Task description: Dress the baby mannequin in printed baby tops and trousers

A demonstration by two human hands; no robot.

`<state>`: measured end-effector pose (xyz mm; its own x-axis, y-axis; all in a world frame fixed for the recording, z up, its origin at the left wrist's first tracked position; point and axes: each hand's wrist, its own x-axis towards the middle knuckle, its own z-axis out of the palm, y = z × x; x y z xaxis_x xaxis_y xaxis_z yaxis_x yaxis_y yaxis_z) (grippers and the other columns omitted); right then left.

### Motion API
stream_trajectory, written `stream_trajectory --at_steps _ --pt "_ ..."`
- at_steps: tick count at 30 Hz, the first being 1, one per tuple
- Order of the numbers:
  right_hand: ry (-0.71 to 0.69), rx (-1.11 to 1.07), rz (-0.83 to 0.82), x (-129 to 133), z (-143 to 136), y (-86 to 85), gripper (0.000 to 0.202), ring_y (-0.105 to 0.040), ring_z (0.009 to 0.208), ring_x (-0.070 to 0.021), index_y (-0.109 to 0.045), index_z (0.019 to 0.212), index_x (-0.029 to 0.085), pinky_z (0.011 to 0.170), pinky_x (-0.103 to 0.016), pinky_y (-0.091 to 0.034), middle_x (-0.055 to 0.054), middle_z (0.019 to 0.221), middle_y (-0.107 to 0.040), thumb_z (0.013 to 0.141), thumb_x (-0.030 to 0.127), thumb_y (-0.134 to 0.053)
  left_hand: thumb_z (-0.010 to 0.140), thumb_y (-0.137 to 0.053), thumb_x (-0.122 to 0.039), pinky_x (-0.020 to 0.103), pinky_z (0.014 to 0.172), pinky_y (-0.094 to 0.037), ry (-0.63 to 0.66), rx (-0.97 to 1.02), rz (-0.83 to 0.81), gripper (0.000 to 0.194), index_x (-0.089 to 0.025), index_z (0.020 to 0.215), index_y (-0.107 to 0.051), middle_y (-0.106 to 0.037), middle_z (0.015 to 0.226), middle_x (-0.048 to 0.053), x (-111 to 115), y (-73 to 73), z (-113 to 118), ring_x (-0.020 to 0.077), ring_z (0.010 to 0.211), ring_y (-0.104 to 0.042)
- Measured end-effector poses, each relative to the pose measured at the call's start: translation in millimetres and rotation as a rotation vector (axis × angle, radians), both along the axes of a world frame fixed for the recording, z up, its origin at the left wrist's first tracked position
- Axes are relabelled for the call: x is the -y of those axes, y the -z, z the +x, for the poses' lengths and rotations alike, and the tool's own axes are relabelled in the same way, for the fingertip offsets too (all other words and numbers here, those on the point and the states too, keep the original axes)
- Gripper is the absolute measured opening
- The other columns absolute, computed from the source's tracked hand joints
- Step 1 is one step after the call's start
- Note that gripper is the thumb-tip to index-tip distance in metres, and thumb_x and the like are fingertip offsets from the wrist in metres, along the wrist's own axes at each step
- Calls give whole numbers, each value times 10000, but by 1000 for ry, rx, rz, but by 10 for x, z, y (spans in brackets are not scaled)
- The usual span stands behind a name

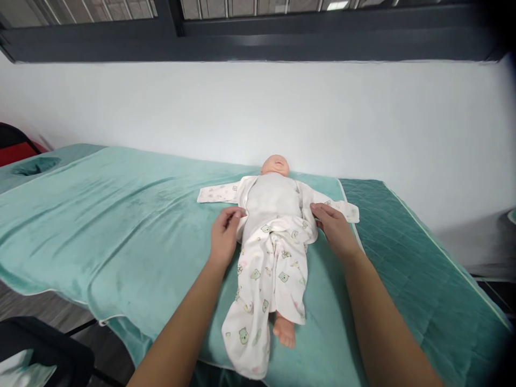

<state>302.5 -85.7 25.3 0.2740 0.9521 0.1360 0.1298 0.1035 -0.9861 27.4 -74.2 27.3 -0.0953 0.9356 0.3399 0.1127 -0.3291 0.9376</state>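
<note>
A baby doll [277, 165] lies on its back with its head toward the wall. It wears a white printed baby jacket [220, 193], open at the front over a plain white torso. White printed baby pants [262, 269] cover its legs. One bare foot [284, 330] sticks out of the trouser leg on the right; the longer leg on the left hides the other foot. My left hand [226, 234] is closed, pinching the jacket's edge beside the doll's waist. On the opposite side my right hand [335, 228] pinches the other edge of the jacket, just below the sleeve.
A teal cover [121, 215] with soft folds lies over the bed, and a darker quilted cover [411, 258] shows at the right. The white wall [258, 113] rises behind, below a dark window frame [306, 40]. A black chair [44, 349] stands at lower left.
</note>
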Motion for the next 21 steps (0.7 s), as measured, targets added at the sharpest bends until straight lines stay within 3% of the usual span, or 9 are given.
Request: stream_trajectory --at_steps 3,6,10,13,21 --pt "132 223 -68 -21 -28 20 403 -545 711 -193 -592 660 218 670 -309 -419 -5 693 -611 841 576 -562 862 -606 -386 317 850 -499 -68 305 -87 229 -206 1002 -627 -684 999 42 -151 105 -54 164 908 -636" --pt "226 368 -140 -59 -44 57 384 -583 755 -224 -650 731 208 719 -338 -429 -38 746 -669 838 564 -551 801 -682 -374 354 944 -482 -111 301 -177 319 -182 1053 -649 -674 1151 86 -283 156 -66 198 1045 -630" --pt "104 177 -126 -80 -119 103 421 -637 854 -258 -687 916 194 725 -349 -476 -78 918 -728 830 586 -561 808 -688 -433 412 1022 -454 139 196 -293 460 -209 1209 -652 -671 1255 97 -312 77 0 245 1131 -623" --pt "34 -25 -71 -88 -203 128 395 -653 868 -256 -673 988 204 716 -344 -506 -66 950 -733 813 552 -608 834 -660 -465 409 1065 -430 292 204 -276 477 -250 1259 -652 -651 1319 73 -302 20 46 246 1171 -614" --pt "45 -120 26 -165 -280 150 433 -665 913 -243 -634 1088 230 714 -338 -541 -60 1035 -723 839 579 -572 860 -621 -489 402 1126 -379 249 169 -189 485 -252 1282 -653 -608 1387 61 -496 64 135 248 1323 -518"
